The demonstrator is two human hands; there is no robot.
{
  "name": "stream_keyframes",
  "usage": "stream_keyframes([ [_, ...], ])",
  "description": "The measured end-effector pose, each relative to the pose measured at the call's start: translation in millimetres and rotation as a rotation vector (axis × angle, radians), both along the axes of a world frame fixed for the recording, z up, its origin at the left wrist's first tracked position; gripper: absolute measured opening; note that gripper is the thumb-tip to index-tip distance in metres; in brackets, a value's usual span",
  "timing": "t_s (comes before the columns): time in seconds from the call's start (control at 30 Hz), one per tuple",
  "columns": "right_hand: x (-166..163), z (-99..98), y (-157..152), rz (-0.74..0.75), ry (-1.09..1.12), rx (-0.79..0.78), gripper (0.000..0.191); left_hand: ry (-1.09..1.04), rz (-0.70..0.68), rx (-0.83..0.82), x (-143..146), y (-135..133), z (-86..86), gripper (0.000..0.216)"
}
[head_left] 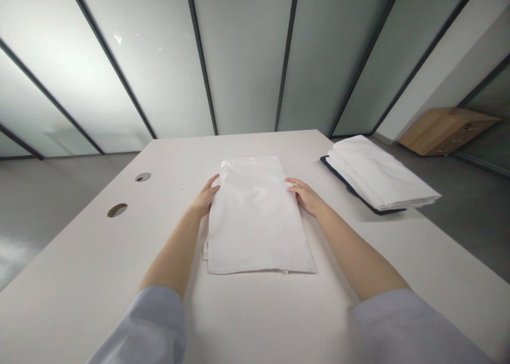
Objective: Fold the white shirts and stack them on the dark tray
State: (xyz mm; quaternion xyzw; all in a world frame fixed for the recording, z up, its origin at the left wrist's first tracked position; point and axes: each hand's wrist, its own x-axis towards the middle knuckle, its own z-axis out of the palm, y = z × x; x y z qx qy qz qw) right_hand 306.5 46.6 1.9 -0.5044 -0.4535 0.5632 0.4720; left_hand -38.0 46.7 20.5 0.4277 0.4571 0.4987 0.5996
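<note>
A folded white cloth lies flat on the white table in front of me, its near edge straight and a lower layer sticking out slightly at the left. My left hand grips its left edge near the far half, thumb on the side and fingers partly hidden at the fabric. Opposite, my right hand has the right edge between thumb and fingers at about the same height. The far end of the cloth is a little creased at the left corner.
To the right, a stack of folded white cloths rests on a dark flat piece near the table's right edge. Two round holes, one a cable hole, pierce the tabletop at left. A wooden cabinet stands beyond, by frosted glass panels.
</note>
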Motion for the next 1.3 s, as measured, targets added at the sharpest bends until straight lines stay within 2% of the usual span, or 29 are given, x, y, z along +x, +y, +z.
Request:
stream_keyframes([
  [0.1,3.5,-0.9,-0.1,0.083,-0.063,-0.003,0.048,-0.002,-0.065,-0.012,-2.6,-1.6,1.5,0.069],
  [0.23,6.0,-4.4,1.6,0.133,-0.131,0.044,0.047,0.075,-0.153,-0.047,-5.0,-3.1,2.6,0.073],
  [0.5,2.6,-0.1,-0.7,0.113,-0.212,0.036,0.051,0.129,-0.150,-0.066,-3.7,-1.0,0.3,0.054],
  [0.7,5.1,1.7,-3.0,0.157,-0.225,0.064,0.062,0.107,-0.216,-0.069,-1.6,-4.9,0.4,0.066],
  [0.93,4.7,1.0,-3.1,0.155,-0.262,0.074,0.066,0.120,-0.159,-0.041,-1.8,-3.8,-0.9,0.076],
  [1.13,2.8,0.8,-2.9,0.172,-0.276,0.047,0.076,0.161,-0.195,-0.076,-6.1,-1.0,-1.1,0.080],
  [1.3,0.5,6.9,0.2,0.096,-0.479,0.074,0.061,0.316,-0.158,-0.024,-1.9,1.7,-2.2,0.067],
])
